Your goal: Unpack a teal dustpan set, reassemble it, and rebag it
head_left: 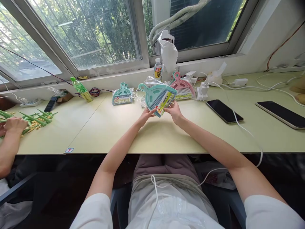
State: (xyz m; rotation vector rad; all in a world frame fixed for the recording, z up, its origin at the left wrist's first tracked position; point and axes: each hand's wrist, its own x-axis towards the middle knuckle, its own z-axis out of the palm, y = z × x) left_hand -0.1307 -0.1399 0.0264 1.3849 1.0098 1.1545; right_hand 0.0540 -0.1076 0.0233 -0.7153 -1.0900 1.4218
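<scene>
Between my hands, raised a little over the table, is a mint-green mini dustpan and brush set (152,95) in clear plastic with a yellow-green label. My left hand (145,116) grips its lower left edge, and my right hand (175,112) holds its lower right corner by the label. The set is tilted, its handle pointing up and left. Behind it, a pink dustpan set (182,86) in similar wrapping is partly hidden. Another mint-green set (122,94) lies on the table to the left, apart from my hands.
Two dark-screened phones (224,111) and white cables lie to the right, beside a white charger (202,91). A green bottle (81,89) and a clear bottle (158,69) stand near the window. At far left, another person's hand (15,125) touches green plant stalks (38,119).
</scene>
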